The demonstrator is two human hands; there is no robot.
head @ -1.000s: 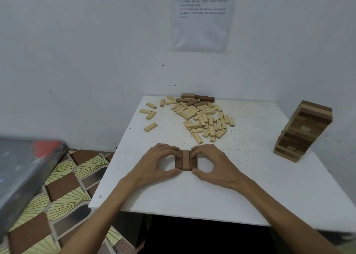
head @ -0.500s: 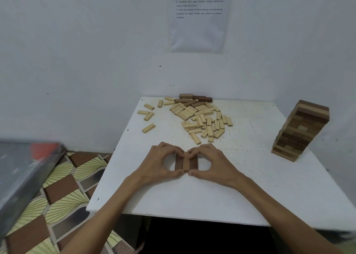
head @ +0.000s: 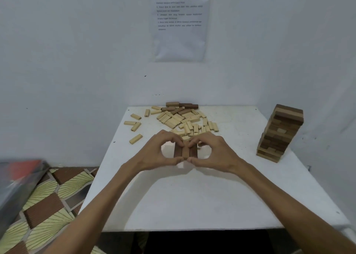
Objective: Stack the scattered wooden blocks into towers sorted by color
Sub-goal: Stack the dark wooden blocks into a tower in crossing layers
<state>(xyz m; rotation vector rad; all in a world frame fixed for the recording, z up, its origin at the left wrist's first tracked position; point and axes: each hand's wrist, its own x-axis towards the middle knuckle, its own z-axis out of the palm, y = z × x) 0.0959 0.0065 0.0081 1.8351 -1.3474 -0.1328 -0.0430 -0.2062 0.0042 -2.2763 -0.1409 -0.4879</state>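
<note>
Three brown blocks (head: pixel 185 150) lie side by side as one flat layer on the white table (head: pixel 202 196), in the middle. My left hand (head: pixel 154 153) pinches the layer's left part between thumb and curled fingers. My right hand (head: pixel 213 152) pinches its right part the same way. Behind them spreads a pile of pale blocks (head: pixel 185 120), with several dark blocks (head: pixel 182 107) at its far edge. Some loose pale blocks (head: pixel 135 126) lie to the left.
A tall tower of brown and tan blocks (head: pixel 279 136) stands at the table's right side. A wall with a printed sheet (head: pixel 180 20) closes the back. Left of the table lie a patterned floor mat (head: pixel 50 201) and a grey box (head: pixel 17 182).
The fingertips of both hands have closed in tighter over the three brown blocks. The camera has tilted; the blocks stay in place on the table.
</note>
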